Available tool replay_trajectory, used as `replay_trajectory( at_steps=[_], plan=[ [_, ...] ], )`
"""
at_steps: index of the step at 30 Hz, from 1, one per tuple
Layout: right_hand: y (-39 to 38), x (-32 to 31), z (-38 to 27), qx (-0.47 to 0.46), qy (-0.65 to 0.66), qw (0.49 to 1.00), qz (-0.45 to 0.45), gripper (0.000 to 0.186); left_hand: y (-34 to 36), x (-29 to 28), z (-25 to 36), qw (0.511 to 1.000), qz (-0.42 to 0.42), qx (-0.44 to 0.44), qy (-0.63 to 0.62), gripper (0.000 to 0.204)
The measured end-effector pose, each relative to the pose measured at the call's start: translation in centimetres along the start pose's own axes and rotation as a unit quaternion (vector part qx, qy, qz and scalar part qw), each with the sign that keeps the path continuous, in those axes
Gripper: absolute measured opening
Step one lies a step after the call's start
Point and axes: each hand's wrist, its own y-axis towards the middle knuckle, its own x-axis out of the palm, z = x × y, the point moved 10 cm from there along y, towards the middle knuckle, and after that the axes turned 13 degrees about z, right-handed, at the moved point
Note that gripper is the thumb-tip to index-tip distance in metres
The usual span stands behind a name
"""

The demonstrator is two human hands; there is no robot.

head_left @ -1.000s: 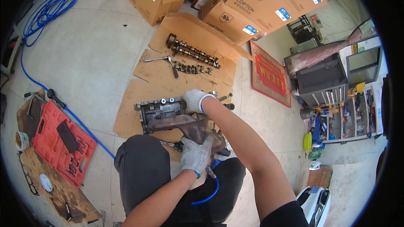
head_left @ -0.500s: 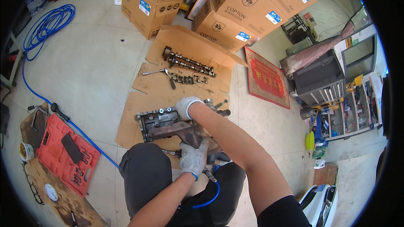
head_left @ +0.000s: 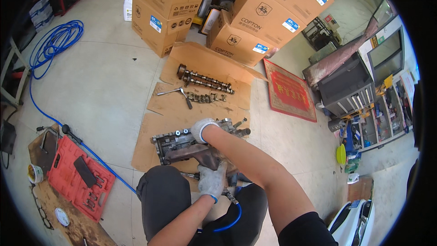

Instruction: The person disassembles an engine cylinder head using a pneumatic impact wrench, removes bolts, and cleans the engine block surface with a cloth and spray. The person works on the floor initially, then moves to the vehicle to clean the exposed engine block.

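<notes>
My right hand [head_left: 202,130], in a white knit glove, is curled over the upper edge of a metal cylinder head [head_left: 169,137] lying on flattened cardboard [head_left: 143,152]. My left hand [head_left: 210,180], also gloved, is closed against the brownish cast manifold [head_left: 195,152] on its near side; its fingertips are partly hidden. Below that hand, between my knees, a metal air fitting [head_left: 230,196] on a blue hose shows; any tool on it is mostly hidden. Beyond the head lie two camshafts [head_left: 205,79], a ratchet [head_left: 170,92] and small metal caps [head_left: 205,98].
An open red tool case [head_left: 77,182] and blue hose coil [head_left: 54,45] are at the left. Stacked cartons [head_left: 259,27] stand at the back. A red mat [head_left: 289,91], dark tool cabinet [head_left: 346,86], shelving [head_left: 382,114] and yellow-green basin [head_left: 340,154] are at the right.
The view has tilted upward, so floor items and cartons appear lower in it. Both hands remain on the engine assembly; my right hand appears shifted slightly leftward along it.
</notes>
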Motion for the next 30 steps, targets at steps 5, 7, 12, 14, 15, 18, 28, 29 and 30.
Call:
replay_trajectory(
  at_steps=[5,7,12,14,15,18,28,29,30],
  plan=[
    [0.6,-0.5,-0.7,-0.017,-0.011,0.998,0.054,0.032,0.3,-0.1,-0.4,1.0,0.013,0.007,-0.02,0.092],
    [0.4,-0.4,-0.3,-0.005,-0.022,0.997,0.077,0.032,-0.6,-1.3,1.0,0.998,0.0,-0.044,-0.044,0.092],
    [0.3,-0.1,0.0,-0.005,-0.008,0.998,0.058,0.033,-1.0,-1.7,1.4,0.996,-0.009,-0.074,-0.055,0.093],
    [0.0,-0.7,-0.5,-0.005,-0.006,0.999,0.042,0.033,-0.6,-1.8,1.1,0.997,-0.003,-0.068,-0.046,0.092],
    [-0.3,-0.8,-0.4,-0.003,-0.003,1.0,0.025,0.033,-0.6,-1.8,1.0,0.996,0.0,-0.068,-0.053,0.091],
    [0.2,-0.2,0.3,0.028,0.002,0.999,0.039,0.033,-0.6,-1.1,0.8,0.998,0.001,-0.044,-0.048,0.089],
    [1.0,0.8,0.5,0.054,0.003,0.996,0.071,0.033,-0.7,-0.9,0.8,0.999,0.002,-0.029,-0.035,0.069],
    [0.9,1.0,0.8,0.057,0.009,0.996,0.071,0.033,-1.3,-1.6,1.2,0.996,0.001,-0.071,-0.055,0.071],
    [1.1,0.9,0.9,0.056,0.013,0.996,0.073,0.033,-0.9,-1.1,1.0,0.998,0.002,-0.047,-0.04,0.076]
  ],
)
